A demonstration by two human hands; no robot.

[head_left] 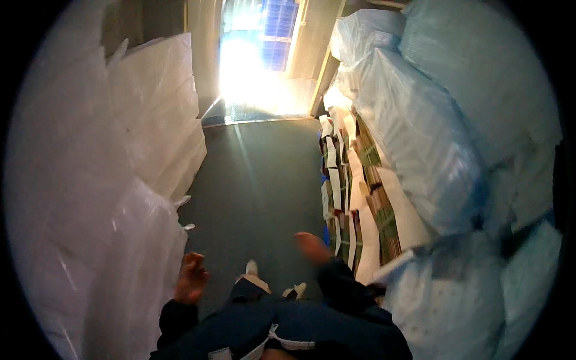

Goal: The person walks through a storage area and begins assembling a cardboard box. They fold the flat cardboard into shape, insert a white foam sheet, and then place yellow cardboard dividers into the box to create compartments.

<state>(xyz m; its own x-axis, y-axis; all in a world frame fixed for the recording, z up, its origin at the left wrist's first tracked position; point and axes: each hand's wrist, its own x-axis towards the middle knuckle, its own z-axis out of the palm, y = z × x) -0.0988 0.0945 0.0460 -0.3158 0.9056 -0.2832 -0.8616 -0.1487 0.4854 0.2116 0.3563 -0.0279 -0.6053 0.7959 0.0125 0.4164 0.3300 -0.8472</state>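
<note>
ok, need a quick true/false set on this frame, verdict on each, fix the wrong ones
1. White plastic-wrapped packages line the left side. True.
2. The far end is dark. False: bright light comes in through a doorway.
3. The left grip shows nothing held in it. True.
4. Both forearms are bare. False: dark sleeves cover them.
5. The right grip is nearer than the left to the layered stacks on the right side. True.
</note>
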